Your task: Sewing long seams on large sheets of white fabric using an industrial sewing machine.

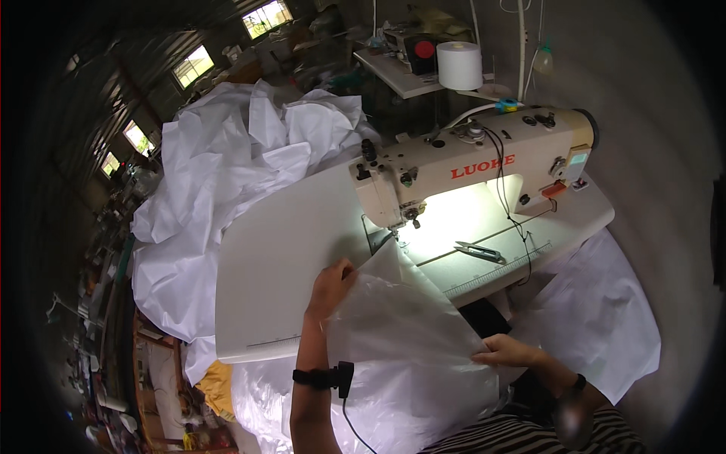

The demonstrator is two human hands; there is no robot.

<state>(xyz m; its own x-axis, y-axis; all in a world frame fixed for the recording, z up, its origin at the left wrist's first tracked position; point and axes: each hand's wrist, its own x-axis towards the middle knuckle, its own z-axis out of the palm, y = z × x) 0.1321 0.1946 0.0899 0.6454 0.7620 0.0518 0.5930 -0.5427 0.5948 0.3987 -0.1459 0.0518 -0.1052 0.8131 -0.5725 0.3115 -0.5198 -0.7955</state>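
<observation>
A white, slightly see-through plastic sheet (pixel 408 325) runs from the needle area of a sewing machine (pixel 469 170) down over the table's front edge to my lap. On the left, the curled fingers of my left hand (pixel 333 289) grip its edge near the machine head. My right hand (pixel 505 351) pinches the opposite edge, lower down and past the table's front. A corner of the sheet reaches up to the presser foot, but whether it lies under the needle is too small to tell. Thread snips (pixel 480 252) lie on the lit machine bed, right of the needle.
Crumpled white sheeting (pixel 227 159) is heaped behind and left of the white table (pixel 280 250). More white material (pixel 597 318) hangs at the right. A white thread cone (pixel 459 66) stands behind the machine, near a small shelf (pixel 401 79). A dark cord (pixel 522 227) dangles over the bed.
</observation>
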